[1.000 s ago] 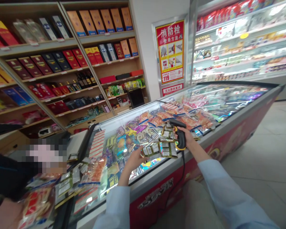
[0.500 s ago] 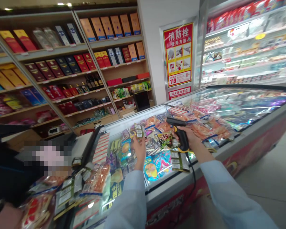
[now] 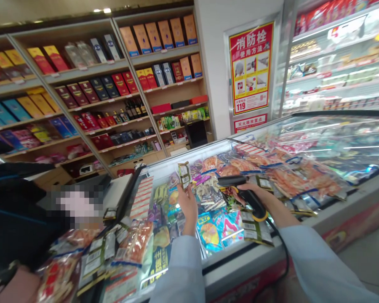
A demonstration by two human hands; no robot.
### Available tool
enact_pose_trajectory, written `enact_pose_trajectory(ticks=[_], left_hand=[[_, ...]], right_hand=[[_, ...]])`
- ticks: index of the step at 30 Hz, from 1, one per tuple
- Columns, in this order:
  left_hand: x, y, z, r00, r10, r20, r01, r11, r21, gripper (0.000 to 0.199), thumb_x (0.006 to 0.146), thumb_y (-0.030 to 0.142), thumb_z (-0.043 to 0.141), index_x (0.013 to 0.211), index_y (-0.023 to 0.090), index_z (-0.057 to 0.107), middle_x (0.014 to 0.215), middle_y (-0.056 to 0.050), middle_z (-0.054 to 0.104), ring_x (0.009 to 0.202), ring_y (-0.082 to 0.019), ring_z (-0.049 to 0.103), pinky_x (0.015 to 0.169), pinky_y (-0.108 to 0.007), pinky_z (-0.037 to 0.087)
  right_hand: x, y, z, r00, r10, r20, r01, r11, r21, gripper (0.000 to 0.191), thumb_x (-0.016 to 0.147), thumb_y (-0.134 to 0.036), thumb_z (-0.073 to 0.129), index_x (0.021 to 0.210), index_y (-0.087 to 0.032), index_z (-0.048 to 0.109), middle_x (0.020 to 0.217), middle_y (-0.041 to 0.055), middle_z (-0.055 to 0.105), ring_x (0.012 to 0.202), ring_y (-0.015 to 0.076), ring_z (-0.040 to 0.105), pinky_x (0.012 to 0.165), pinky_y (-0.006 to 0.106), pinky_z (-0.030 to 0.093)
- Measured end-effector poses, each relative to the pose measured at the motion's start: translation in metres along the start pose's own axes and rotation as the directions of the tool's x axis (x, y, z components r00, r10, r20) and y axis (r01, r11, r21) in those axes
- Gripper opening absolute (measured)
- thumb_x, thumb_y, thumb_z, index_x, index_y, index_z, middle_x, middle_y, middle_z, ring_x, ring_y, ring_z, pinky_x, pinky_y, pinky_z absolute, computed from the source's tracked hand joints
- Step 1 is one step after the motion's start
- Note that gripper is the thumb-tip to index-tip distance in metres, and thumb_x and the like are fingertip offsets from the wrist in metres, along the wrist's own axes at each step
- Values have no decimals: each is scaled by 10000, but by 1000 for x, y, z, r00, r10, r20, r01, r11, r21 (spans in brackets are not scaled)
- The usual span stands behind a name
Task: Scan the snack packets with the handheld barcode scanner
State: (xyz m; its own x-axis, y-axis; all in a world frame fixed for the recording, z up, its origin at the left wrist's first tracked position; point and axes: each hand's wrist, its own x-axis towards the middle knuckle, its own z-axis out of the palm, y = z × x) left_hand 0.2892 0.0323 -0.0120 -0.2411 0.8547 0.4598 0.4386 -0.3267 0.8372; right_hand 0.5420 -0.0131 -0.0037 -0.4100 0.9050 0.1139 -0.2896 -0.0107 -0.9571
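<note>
My left hand (image 3: 187,205) is raised over a chest freezer and pinches a small green-and-white snack packet (image 3: 185,175) upright between its fingers. My right hand (image 3: 255,195) is shut around a black-and-yellow handheld barcode scanner (image 3: 244,194), whose nose points left toward the packet without touching it. A black scanner cable (image 3: 284,248) runs from its base down over the freezer's front edge. Below my hands, a heap of bright snack bags (image 3: 214,229) lies in the freezer (image 3: 316,214).
A person in dark clothing (image 3: 15,210) stands at the left, beside the counter. Wooden shelves of boxed goods and bottles (image 3: 97,97) fill the back wall. A red-and-yellow fire hydrant poster (image 3: 251,67) hangs beside a lit refrigerated display (image 3: 337,63).
My left hand has lifted the small packet up from the freezer's contents. The scanner has tilted further to the left, and the view has swung left.
</note>
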Motion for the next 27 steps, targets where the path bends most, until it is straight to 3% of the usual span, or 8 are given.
enact_pose_trajectory(ticks=[3, 10, 15, 21, 27], left_hand=[[-1, -3, -1, 999, 27, -26, -26, 999, 44, 313, 927, 374, 425, 1155, 163, 465, 1034, -150, 717, 936, -238, 704, 805, -341, 524], [-4, -5, 2, 990, 61, -126, -58, 998, 30, 255, 901, 365, 471, 1071, 181, 517, 943, -108, 742, 838, -226, 718, 754, -328, 537], [-5, 0, 0, 993, 38, -111, -34, 999, 37, 216, 892, 342, 488, 1053, 201, 521, 940, -82, 748, 826, -211, 719, 716, -297, 531], [-5, -1, 1, 989, 58, -135, -49, 996, 73, 231, 889, 335, 492, 1060, 185, 532, 944, -97, 746, 832, -212, 718, 735, -293, 522], [-3, -2, 0, 992, 43, -117, -30, 993, 112, 247, 897, 324, 490, 1102, 191, 529, 897, -76, 750, 808, -218, 715, 739, -299, 515]], right_hand=[[-1, 3, 1, 999, -12, 51, 12, 1000, -2, 269, 720, -415, 639, 729, -147, 623, 529, 33, 586, 419, 119, 494, 453, 250, 371], [-11, -5, 0, 998, -65, 20, 64, 997, 44, 297, 668, -444, 656, 764, -173, 582, 562, 26, 556, 439, 122, 446, 450, 264, 341], [-14, -10, 3, 994, -100, -36, 100, 995, 14, 310, 675, -471, 624, 778, -183, 578, 607, 46, 566, 446, 133, 435, 442, 285, 341], [-16, -13, 8, 995, -95, 6, 96, 993, -66, 303, 675, -470, 630, 755, -184, 569, 500, 11, 512, 411, 122, 407, 425, 273, 331], [-14, -8, 0, 995, -95, -29, 94, 995, -27, 302, 643, -476, 635, 750, -202, 565, 520, 15, 525, 404, 132, 416, 423, 288, 367]])
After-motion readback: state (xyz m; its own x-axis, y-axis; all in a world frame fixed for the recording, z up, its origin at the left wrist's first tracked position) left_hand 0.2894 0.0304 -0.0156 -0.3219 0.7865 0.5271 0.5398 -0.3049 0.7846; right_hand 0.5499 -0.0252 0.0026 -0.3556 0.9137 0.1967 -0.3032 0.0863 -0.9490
